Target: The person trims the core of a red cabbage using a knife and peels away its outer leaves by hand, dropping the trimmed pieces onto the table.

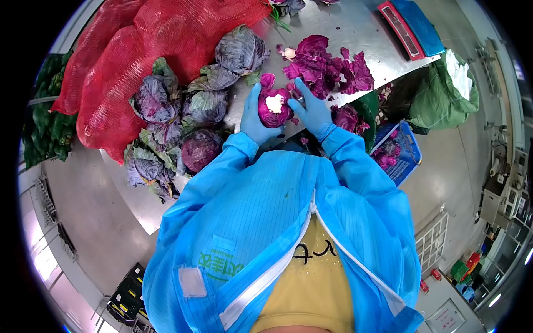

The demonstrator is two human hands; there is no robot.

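A trimmed red cabbage (pixel 275 117) with a white cut stem end facing up is in my gloved left hand (pixel 254 119), whose fingers wrap its left side. On its right side, my gloved right hand (pixel 315 111) has thumb and forefinger around a small purple leaf piece at the cabbage's edge; the detail there is too small to see fully. Loose purple leaves (pixel 315 64) lie just beyond the hands on the metal table (pixel 244 97). Untrimmed red cabbages (pixel 202 150) with grey-green outer leaves are piled left of my left hand.
Red mesh sacks (pixel 161 39) cover the table's far left. A blue and red scale-like box (pixel 410 28) stands at the far right. Past the right edge are a blue basket (pixel 408 155) with purple pieces and a green sack (pixel 447 94). Green produce (pixel 47 122) sits at left.
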